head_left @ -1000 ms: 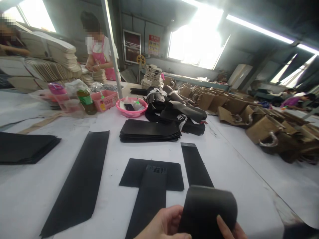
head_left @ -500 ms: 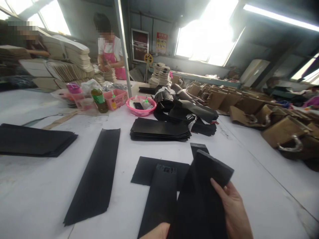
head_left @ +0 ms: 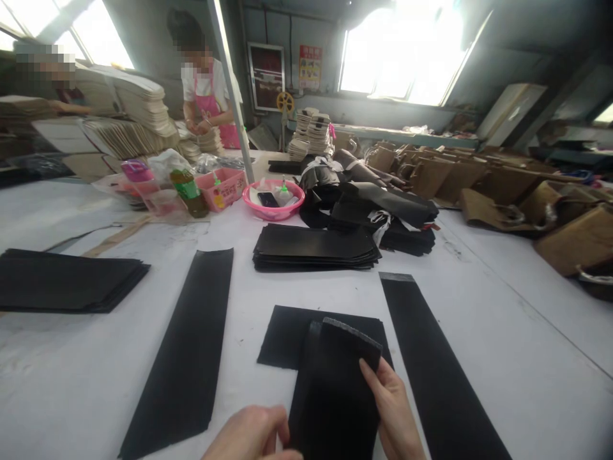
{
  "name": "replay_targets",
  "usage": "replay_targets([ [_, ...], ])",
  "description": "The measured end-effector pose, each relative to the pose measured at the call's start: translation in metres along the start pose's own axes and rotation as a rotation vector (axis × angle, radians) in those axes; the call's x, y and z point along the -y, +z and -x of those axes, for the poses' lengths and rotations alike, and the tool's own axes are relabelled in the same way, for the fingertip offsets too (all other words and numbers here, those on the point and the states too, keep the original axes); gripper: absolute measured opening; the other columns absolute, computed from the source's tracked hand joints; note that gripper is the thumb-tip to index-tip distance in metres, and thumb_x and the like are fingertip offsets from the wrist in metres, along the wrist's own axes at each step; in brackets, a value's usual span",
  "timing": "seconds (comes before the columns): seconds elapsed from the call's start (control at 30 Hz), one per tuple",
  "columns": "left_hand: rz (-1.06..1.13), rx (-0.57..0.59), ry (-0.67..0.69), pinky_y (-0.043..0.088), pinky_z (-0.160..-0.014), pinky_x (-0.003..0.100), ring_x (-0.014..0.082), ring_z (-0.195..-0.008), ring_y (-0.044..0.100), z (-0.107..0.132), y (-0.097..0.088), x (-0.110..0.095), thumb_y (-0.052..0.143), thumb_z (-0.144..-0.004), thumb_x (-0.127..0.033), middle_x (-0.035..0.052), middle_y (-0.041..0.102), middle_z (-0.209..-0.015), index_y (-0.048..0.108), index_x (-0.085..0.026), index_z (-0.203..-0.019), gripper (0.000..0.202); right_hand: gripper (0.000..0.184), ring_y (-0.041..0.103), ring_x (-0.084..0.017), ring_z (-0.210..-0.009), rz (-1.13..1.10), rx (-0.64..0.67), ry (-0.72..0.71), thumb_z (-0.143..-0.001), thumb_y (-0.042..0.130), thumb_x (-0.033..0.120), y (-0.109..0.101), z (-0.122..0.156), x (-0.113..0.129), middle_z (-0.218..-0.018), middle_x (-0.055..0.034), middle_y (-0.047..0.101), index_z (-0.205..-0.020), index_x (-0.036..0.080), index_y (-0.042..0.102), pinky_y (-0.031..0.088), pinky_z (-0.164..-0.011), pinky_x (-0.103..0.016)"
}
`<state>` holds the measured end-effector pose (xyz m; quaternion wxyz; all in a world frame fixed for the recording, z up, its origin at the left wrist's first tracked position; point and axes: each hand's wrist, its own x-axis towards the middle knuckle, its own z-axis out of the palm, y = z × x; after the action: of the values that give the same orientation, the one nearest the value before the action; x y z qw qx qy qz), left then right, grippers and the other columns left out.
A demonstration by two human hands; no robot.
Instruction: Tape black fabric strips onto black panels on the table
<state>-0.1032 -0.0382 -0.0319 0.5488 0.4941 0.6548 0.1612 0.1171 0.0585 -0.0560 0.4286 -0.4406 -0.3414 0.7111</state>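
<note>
My right hand [head_left: 395,409] pinches the right edge of a long black strip [head_left: 338,383], thumb on top, near its grey-edged far end. A second black layer [head_left: 311,348] shows along its left side, mostly covered. At the strip's lower left edge, my left hand [head_left: 253,434] is closed with curled fingers; its fingertips are partly cut off by the frame. Crosswise beneath the strip lies a black piece [head_left: 282,338]. Another long black strip [head_left: 445,364], with a greyish far end, lies on the table to the right of my right hand.
Long black pieces [head_left: 186,345] lie to the left, and black stacks [head_left: 62,284] [head_left: 311,246] sit farther out. A pink basin [head_left: 258,209] holds a phone and bottle. Brown bags [head_left: 507,185] line the right. A person in a pink apron [head_left: 208,102] works behind a post.
My right hand has brought its strip leftward, over the other strip. The strip on the right is now uncovered. My left hand has moved left and shows more of itself.
</note>
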Motion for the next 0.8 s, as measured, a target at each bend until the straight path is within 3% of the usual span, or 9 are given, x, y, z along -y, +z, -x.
replay_targets([
  [0.07,0.038,-0.16,0.072,0.034,-0.048,0.019,0.0125,-0.053,0.052,-0.012,-0.008,-0.01,0.062,-0.076,-0.048,-0.0016,0.06,-0.066,0.064,-0.02,-0.09,0.032,0.051,0.063,-0.025,-0.103,0.005,-0.005,0.03,-0.081,0.068,0.042,0.006,0.001,0.001,-0.116,-0.0077,0.066,-0.126,0.021,0.058,0.053,-0.087,-0.036],
  [0.17,0.138,-0.262,0.184,0.036,-0.05,0.021,0.0123,-0.053,0.052,-0.038,-0.009,-0.023,0.06,-0.077,-0.052,0.0005,0.063,-0.075,0.061,-0.018,-0.1,0.04,0.054,0.065,-0.027,-0.095,0.028,-0.035,0.041,-0.077,0.07,0.047,0.014,0.0,0.001,-0.103,-0.0081,0.07,-0.121,0.019,0.061,0.054,-0.08,-0.037],
  [0.37,0.228,-0.359,0.24,0.031,-0.05,0.021,0.0113,-0.055,0.046,-0.083,0.006,-0.023,0.054,-0.084,-0.05,-0.0024,0.052,-0.062,0.05,-0.017,-0.068,0.036,0.042,0.063,-0.024,-0.088,0.218,0.016,-0.011,-0.081,0.064,0.047,0.003,-0.008,-0.011,-0.096,-0.0067,0.068,-0.11,0.017,0.061,0.051,-0.081,-0.034],
  [0.6,0.07,-0.408,0.206,0.03,-0.053,0.021,0.0118,-0.058,0.045,-0.094,0.007,-0.011,0.055,-0.085,-0.043,-0.003,0.053,-0.062,0.049,-0.018,-0.068,0.03,0.036,0.058,-0.016,-0.071,0.744,-0.107,-0.096,-0.089,0.046,0.056,-0.012,-0.015,-0.019,-0.077,-0.0003,0.059,-0.089,0.021,0.054,0.045,-0.066,-0.023],
  [0.8,0.076,-0.41,0.173,0.028,-0.045,0.02,0.0114,-0.046,0.045,-0.093,0.008,-0.011,0.041,-0.091,-0.051,-0.0048,0.045,-0.052,0.049,-0.02,-0.069,0.039,0.043,0.048,-0.014,-0.055,0.991,-0.18,-0.145,-0.091,0.037,0.06,-0.016,-0.017,-0.022,-0.06,0.0028,0.048,-0.071,0.022,0.047,0.036,-0.053,-0.022],
])
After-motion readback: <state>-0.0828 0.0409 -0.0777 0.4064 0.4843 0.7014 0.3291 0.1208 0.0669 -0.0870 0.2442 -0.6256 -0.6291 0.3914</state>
